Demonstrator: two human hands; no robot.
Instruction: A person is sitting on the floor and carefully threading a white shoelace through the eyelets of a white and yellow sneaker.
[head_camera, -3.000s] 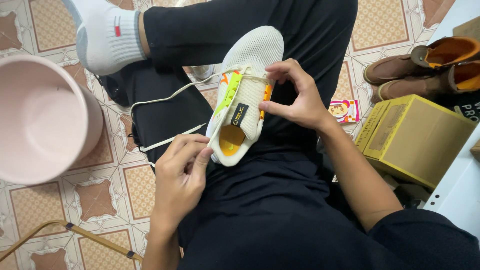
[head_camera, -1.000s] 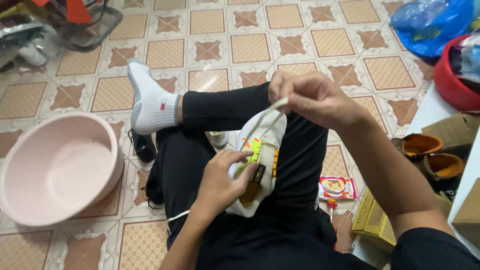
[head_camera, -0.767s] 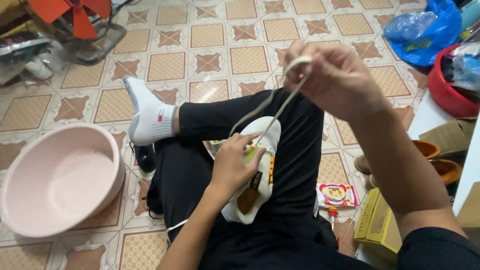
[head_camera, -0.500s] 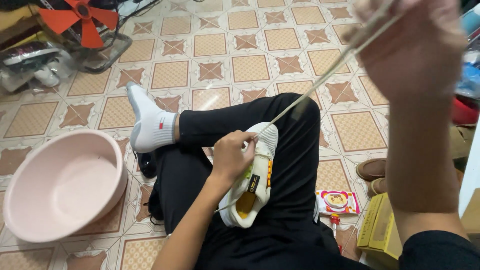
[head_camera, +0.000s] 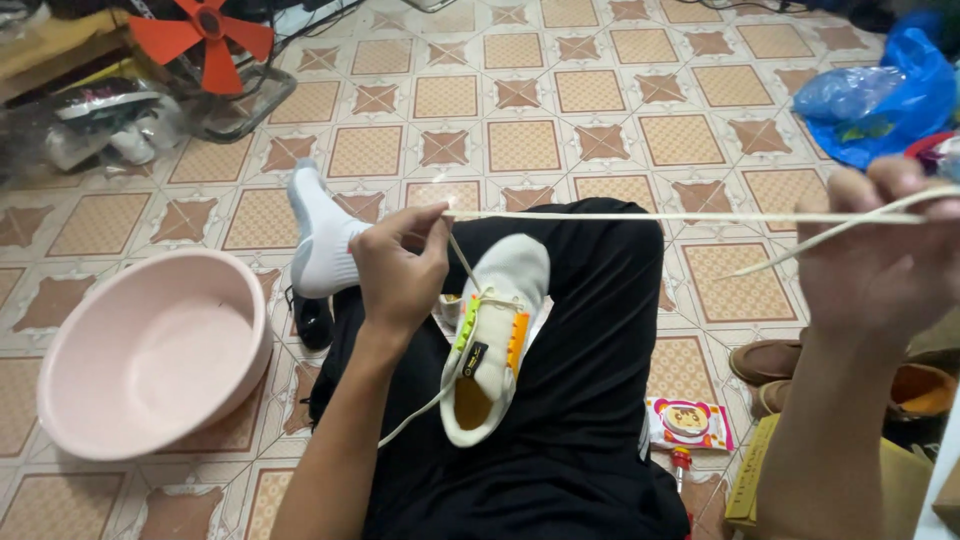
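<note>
A patterned tan tiled floor (head_camera: 520, 145) carries a pink basin (head_camera: 150, 350) at nine o'clock, an orange-bladed fan (head_camera: 205, 35) at eleven, a blue plastic bag (head_camera: 880, 100) at two, brown shoes (head_camera: 790, 365) at four and a small printed packet (head_camera: 688, 422) at five.

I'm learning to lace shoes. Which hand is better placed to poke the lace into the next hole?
Probably the left hand. It pinches the shoelace just above the white sneaker and its eyelets. The right hand holds the lace's far end, well off to the side.
</note>
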